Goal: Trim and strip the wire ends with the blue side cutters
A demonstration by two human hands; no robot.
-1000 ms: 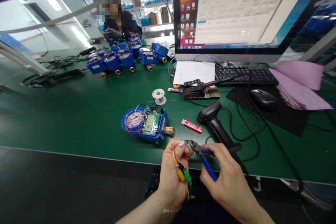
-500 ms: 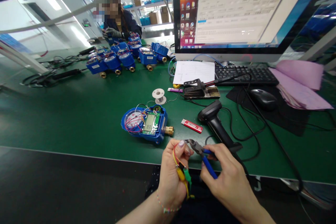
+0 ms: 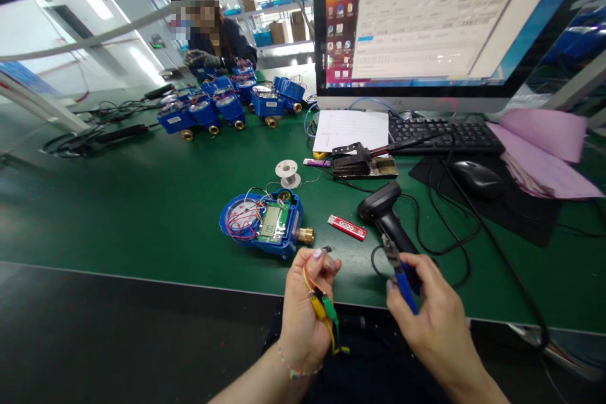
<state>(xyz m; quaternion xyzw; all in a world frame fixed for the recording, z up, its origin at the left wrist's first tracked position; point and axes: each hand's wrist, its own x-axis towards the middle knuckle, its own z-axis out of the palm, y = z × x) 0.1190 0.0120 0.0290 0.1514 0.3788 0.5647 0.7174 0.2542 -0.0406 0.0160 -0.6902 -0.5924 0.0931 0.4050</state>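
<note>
Between the fingertips of my left hand [image 3: 310, 306] are pinched thin wires [image 3: 307, 276] in red and yellow, with a small dark end sticking out past the thumb. A yellow alligator clip [image 3: 317, 308] and a green alligator clip [image 3: 329, 309] hang from them against my palm. My right hand [image 3: 428, 312] grips blue-handled pliers [image 3: 401, 274], jaws pointing up and apart from the wires. Beyond my left hand a blue water meter [image 3: 265, 221] lies with its housing uncovered, showing a display, circuit board and loose wires.
A red-and-white stick [image 3: 347, 227], a black barcode scanner [image 3: 386, 208] and a solder spool [image 3: 287, 173] lie near my hands. A soldering iron stand [image 3: 362, 161] is behind them. Several blue meters [image 3: 230, 104] stand at the back left, near a co-worker [image 3: 218, 38]. A monitor [image 3: 411, 98] stands behind.
My right hand has drawn the pliers away to the right, off the wire end at my left fingertips. My left hand has shifted slightly left, still pinching the wires.
</note>
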